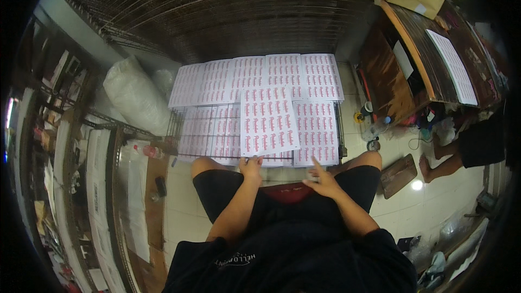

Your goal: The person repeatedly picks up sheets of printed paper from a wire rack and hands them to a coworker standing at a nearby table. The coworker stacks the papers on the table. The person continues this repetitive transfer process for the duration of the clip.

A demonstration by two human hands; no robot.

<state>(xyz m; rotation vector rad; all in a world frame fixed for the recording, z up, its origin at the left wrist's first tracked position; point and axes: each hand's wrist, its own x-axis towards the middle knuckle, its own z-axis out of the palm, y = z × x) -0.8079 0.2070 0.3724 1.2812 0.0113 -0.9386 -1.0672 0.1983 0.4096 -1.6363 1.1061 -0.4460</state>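
Metal rack [340, 130] (printed sheets [268, 121] atop)

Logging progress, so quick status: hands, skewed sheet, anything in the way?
Left hand at near-left corner of skewed red-printed sheet, grip unclear. Right hand open, empty. Skewed sheet overlaps other red-printed sheets; nothing visibly lying over it.

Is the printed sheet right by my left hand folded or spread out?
Spread out: the printed sheet shows its broad red-lettered face, with no fold visible, just beyond your left hand.
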